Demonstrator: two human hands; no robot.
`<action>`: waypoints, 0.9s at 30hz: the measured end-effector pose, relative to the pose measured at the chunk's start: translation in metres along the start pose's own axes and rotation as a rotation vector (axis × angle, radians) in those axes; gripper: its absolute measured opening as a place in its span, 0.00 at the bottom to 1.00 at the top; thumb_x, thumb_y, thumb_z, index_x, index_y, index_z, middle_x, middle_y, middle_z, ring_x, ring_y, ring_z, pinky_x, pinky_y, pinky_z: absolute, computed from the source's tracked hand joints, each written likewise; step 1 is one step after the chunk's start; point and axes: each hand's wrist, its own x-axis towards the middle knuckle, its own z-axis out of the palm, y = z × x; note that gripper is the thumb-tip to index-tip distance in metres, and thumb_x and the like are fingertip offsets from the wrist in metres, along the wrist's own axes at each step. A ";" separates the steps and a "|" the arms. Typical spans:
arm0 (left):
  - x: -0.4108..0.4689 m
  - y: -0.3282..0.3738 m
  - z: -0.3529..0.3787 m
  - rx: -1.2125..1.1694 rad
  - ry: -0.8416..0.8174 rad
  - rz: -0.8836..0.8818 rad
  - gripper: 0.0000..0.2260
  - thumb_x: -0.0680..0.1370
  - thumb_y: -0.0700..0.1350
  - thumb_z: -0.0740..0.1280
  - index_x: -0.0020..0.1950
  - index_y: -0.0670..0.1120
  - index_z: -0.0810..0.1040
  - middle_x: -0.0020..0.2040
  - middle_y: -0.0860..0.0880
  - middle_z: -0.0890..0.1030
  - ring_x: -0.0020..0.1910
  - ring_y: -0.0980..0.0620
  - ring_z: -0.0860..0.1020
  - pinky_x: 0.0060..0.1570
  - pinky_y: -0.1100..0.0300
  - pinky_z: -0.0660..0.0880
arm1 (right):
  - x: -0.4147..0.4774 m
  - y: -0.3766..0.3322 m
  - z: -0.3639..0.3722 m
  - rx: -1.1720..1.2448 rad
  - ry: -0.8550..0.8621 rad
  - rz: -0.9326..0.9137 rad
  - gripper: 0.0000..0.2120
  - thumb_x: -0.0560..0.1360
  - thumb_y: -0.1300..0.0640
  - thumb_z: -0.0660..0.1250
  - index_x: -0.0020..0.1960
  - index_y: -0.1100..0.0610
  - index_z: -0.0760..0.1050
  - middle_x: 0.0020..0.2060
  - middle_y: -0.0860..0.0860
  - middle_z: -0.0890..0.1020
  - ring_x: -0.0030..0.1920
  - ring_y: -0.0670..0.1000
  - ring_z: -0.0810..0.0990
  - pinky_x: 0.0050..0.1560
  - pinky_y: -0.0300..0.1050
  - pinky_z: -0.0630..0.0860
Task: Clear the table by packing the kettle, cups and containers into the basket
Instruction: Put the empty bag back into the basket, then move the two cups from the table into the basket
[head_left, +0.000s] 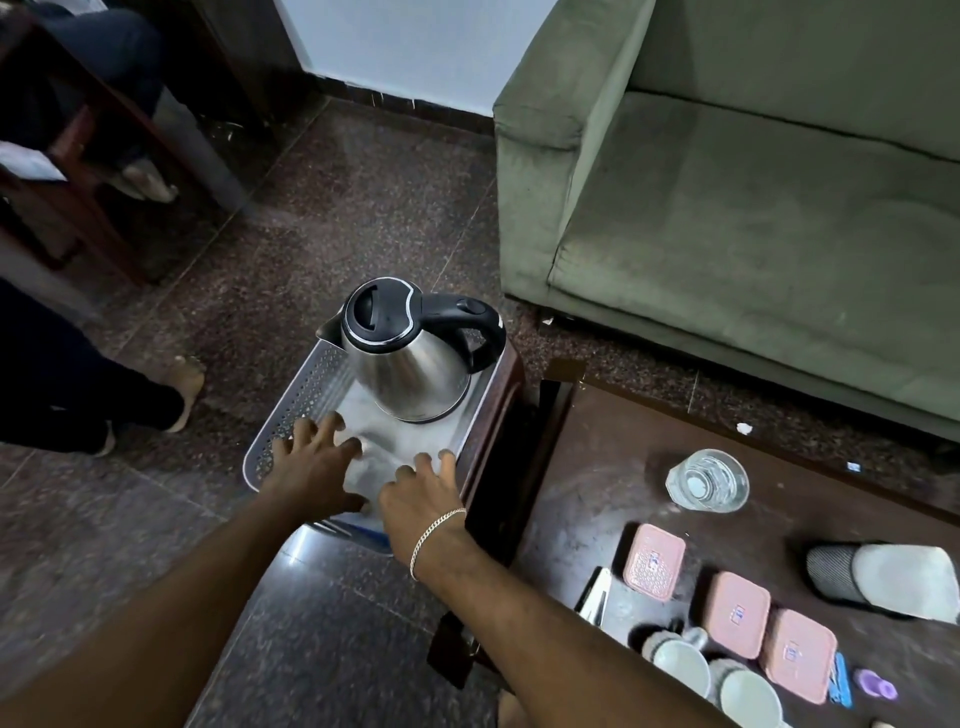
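A steel kettle (410, 358) stands upright in the grey perforated basket (296, 410); cups (717, 680) and pink containers (737, 613) remain on the table.

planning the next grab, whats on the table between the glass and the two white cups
In the head view, three pink lidded containers lie in a slanted row on the table between the glass and the white cups.

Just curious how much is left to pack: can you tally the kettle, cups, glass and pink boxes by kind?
Kettle, in the basket: 1
White cups: 2
Glass: 1
Pink containers: 3
Total: 7
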 end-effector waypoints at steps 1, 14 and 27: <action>0.000 0.002 -0.001 0.012 0.010 0.012 0.37 0.63 0.73 0.75 0.67 0.58 0.75 0.69 0.49 0.62 0.67 0.41 0.62 0.64 0.38 0.69 | 0.001 0.000 0.001 0.020 -0.027 -0.007 0.13 0.78 0.55 0.64 0.61 0.54 0.80 0.60 0.57 0.81 0.66 0.62 0.71 0.73 0.66 0.53; -0.010 0.027 0.007 -0.079 -0.196 -0.030 0.45 0.55 0.71 0.77 0.64 0.55 0.63 0.62 0.49 0.62 0.64 0.42 0.66 0.53 0.39 0.70 | 0.002 -0.003 0.013 0.137 -0.079 -0.042 0.12 0.79 0.58 0.62 0.59 0.56 0.81 0.59 0.57 0.82 0.66 0.62 0.72 0.74 0.62 0.53; -0.035 0.122 -0.047 -0.601 0.492 0.512 0.21 0.77 0.56 0.70 0.67 0.51 0.72 0.58 0.53 0.70 0.56 0.49 0.74 0.56 0.52 0.75 | -0.091 0.119 0.015 0.373 0.523 0.207 0.14 0.70 0.55 0.66 0.55 0.50 0.79 0.54 0.48 0.78 0.53 0.52 0.76 0.48 0.51 0.67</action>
